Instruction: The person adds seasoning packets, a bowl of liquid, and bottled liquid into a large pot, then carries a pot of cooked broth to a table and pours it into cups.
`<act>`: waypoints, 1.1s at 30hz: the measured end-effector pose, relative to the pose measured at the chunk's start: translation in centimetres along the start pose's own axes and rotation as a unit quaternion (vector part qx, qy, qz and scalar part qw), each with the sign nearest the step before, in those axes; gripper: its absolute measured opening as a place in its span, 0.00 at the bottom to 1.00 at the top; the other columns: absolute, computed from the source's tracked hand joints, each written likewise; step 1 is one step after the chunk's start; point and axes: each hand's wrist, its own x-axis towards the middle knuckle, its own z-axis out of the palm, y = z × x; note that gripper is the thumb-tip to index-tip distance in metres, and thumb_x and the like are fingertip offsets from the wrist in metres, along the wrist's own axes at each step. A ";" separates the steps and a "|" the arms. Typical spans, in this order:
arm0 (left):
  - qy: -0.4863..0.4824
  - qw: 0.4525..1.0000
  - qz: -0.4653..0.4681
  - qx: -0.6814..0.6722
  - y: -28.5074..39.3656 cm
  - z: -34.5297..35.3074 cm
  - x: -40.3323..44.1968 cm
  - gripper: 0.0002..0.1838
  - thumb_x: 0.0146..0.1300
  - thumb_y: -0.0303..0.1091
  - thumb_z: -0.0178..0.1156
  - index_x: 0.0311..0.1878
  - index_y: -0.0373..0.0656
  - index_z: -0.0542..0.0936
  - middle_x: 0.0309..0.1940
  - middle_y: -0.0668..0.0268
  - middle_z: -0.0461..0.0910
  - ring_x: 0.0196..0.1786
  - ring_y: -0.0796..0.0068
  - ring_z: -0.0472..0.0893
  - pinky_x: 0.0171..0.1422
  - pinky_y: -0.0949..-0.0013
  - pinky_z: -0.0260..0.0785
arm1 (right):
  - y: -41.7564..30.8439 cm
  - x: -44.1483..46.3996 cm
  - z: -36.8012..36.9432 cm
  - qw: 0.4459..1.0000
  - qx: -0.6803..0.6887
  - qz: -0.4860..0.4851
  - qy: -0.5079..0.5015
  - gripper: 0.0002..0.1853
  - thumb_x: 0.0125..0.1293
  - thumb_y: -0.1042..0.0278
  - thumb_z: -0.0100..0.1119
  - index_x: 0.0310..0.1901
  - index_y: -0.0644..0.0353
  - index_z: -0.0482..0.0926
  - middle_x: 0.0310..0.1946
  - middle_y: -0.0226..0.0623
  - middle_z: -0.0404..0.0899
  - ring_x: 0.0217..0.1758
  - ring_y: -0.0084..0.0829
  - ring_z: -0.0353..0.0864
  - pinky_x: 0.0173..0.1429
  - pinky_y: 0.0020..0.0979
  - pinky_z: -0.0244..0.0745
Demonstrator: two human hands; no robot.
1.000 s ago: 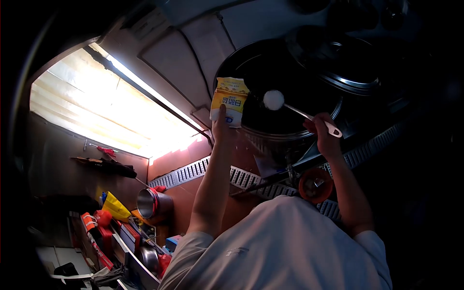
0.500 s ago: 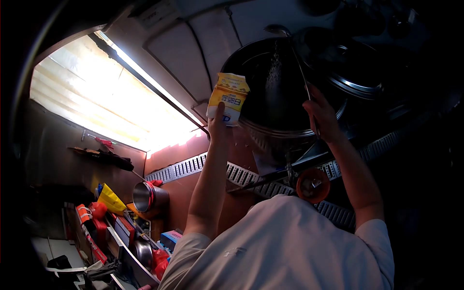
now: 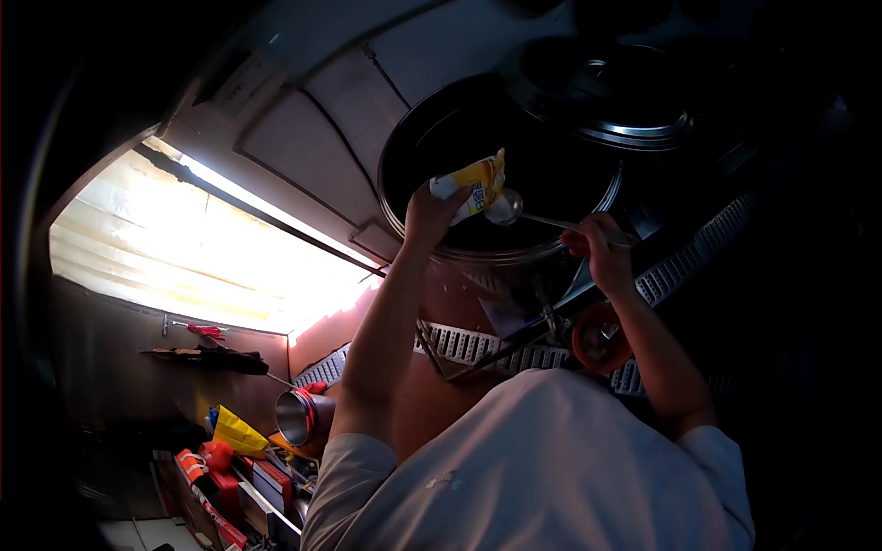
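My left hand (image 3: 435,213) is wrapped round a yellow and white packet (image 3: 475,184), tilted with its top toward the right. Just below the packet's upper end is the round bowl of a metal ladle (image 3: 503,208), with something whitish in it. My right hand (image 3: 603,248) grips the ladle's handle from the right. Both hands are over the front part of a large dark pot (image 3: 514,256), whose inside is too dark to make out.
A metal lid (image 3: 634,133) covers the pot's back right. An orange-brown bowl (image 3: 601,338) sits below my right forearm. Slatted drain grates (image 3: 464,345) cross the floor. At lower left are a metal bucket (image 3: 298,418) and a yellow bag (image 3: 239,432).
White grains fell from the raised ladle over the pot half a second ago. The ladle has since come down beside the packet, which has tipped from upright to the right.
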 end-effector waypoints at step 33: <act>0.174 0.843 -0.143 -0.488 -7.8 2.9 -5.0 0.20 0.64 0.42 0.59 0.54 0.39 0.74 0.43 0.63 0.79 0.43 0.69 0.80 0.44 0.67 0.74 | -0.3 3.2 -3.4 0.993 0.092 0.053 0.059 0.15 0.70 0.54 0.48 0.46 0.58 0.70 0.38 0.38 0.81 0.45 0.32 0.82 0.47 0.34 0.78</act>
